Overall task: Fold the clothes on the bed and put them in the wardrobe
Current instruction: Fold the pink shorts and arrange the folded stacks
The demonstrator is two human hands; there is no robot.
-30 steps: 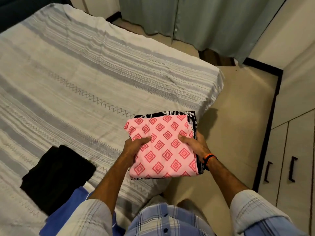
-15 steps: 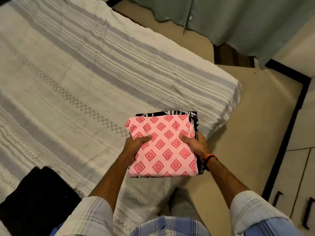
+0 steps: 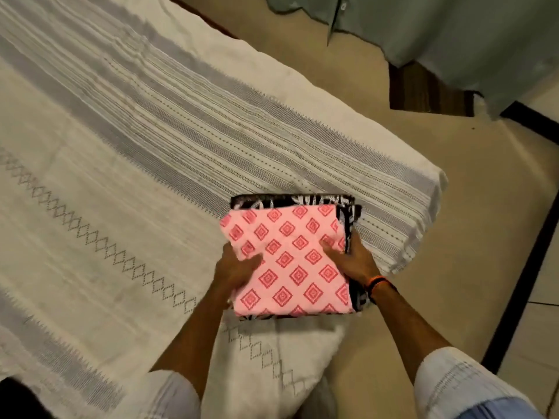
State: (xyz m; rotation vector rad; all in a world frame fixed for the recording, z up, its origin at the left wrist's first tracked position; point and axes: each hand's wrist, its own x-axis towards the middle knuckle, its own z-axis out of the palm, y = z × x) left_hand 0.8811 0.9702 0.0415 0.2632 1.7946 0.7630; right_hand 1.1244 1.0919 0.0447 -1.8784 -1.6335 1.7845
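Observation:
A folded pink cloth with red diamond print (image 3: 292,261) lies on top of a folded black-and-white patterned cloth (image 3: 302,201). I hold the stack above the corner of the bed (image 3: 121,146). My left hand (image 3: 236,267) grips its left edge, thumb on top. My right hand (image 3: 352,261) grips its right edge, thumb on the pink cloth; an orange and black band sits on that wrist.
The bed wears a cream spread with grey stripes and a zigzag line. A black garment (image 3: 15,397) shows at the bottom left corner. Beige floor lies to the right, with green curtains (image 3: 453,31) at the top and a black skirting strip (image 3: 514,297) along the right.
The view has swung left and down: the wardrobe doors have left the frame and the black garment has slid to the corner. The stack stays gripped in both hands.

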